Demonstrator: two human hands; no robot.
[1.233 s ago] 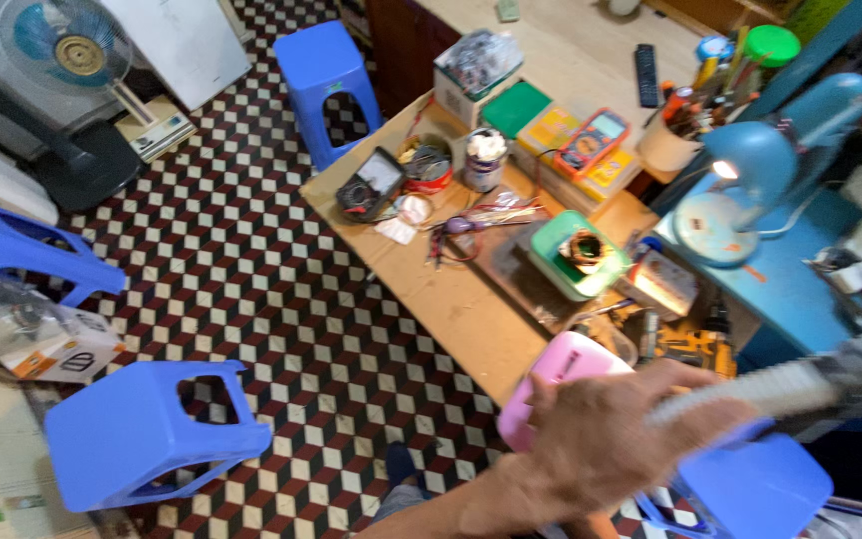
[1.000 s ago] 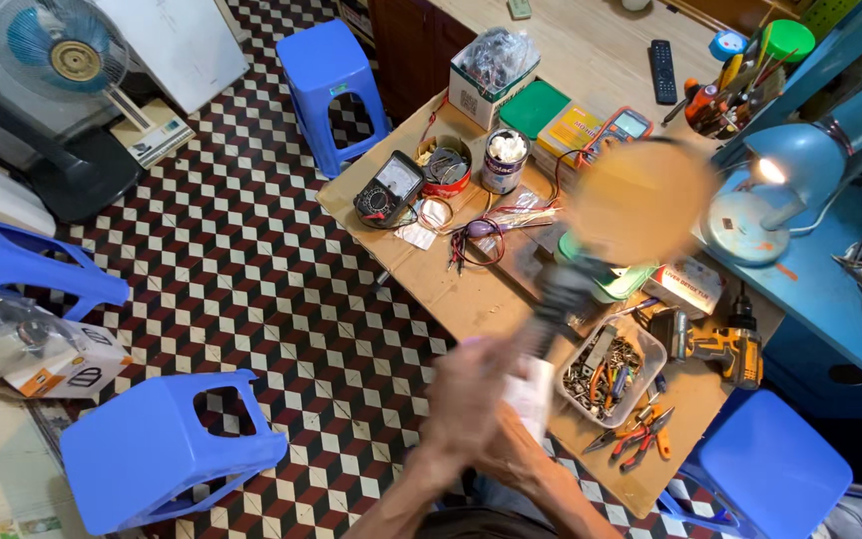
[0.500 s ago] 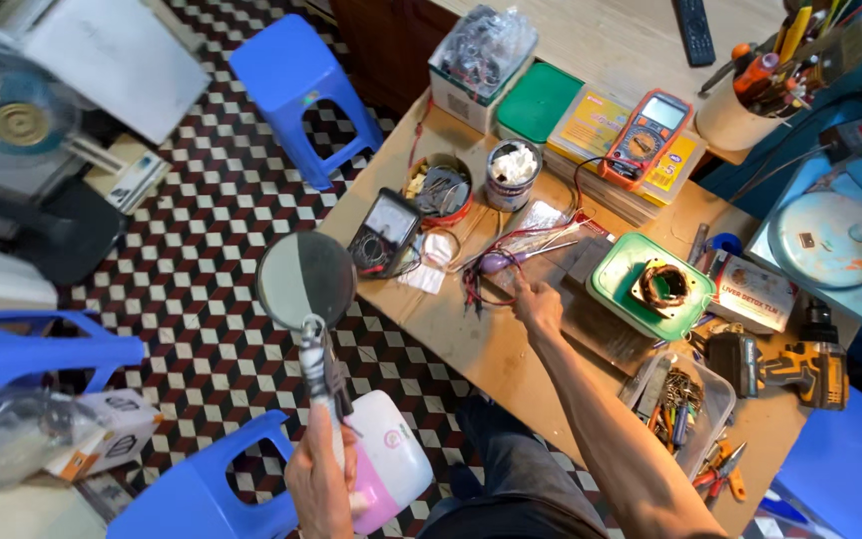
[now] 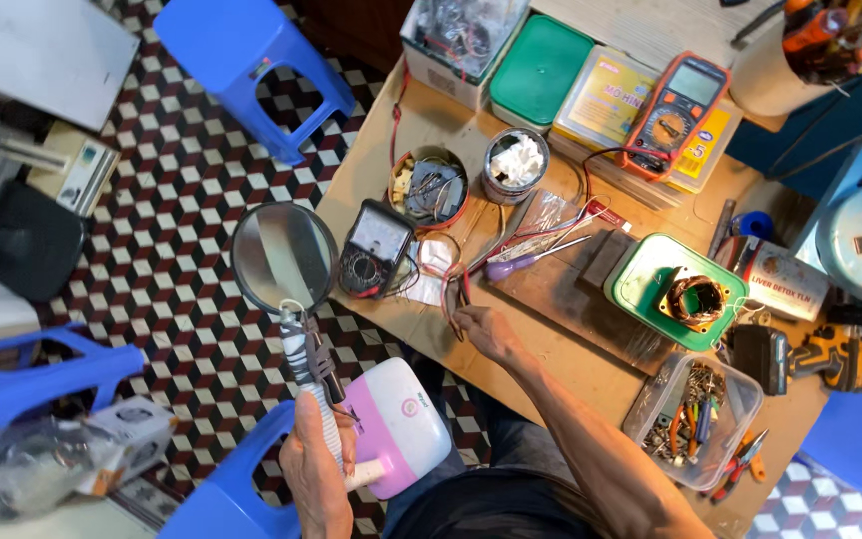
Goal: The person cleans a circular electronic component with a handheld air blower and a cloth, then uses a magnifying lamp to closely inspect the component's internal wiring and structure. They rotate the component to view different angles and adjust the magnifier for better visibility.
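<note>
Gripping the ribbed white neck of a magnifier lamp (image 4: 316,374), the left hand (image 4: 313,469) is closing its fingers around the stem low in the head view, just off the near-left edge of the bench (image 4: 551,349). The lamp's long axis is running from the hand toward about 11 o'clock: its pink-and-white base (image 4: 401,424) is sitting just beside the hand at 2 o'clock, and its round lens (image 4: 283,257) is lying at the far end, hanging over the checkered floor (image 4: 162,240) and just beside the black analog meter (image 4: 375,249).

The right hand (image 4: 486,329) is reaching forward onto the bench, fingers curled down and pressing on or pinching the red and black leads (image 4: 456,294); whether it is actually gripping them I cannot tell. From this hand the wire bundle is trailing away toward 1 o'clock, past the purple-handled screwdriver (image 4: 521,262). The lens is lying at about 10 o'clock from the right hand, well apart from it, so the left hand is the nearer one to the lamp, while the right is the nearer one to the leads and the meter.
</note>
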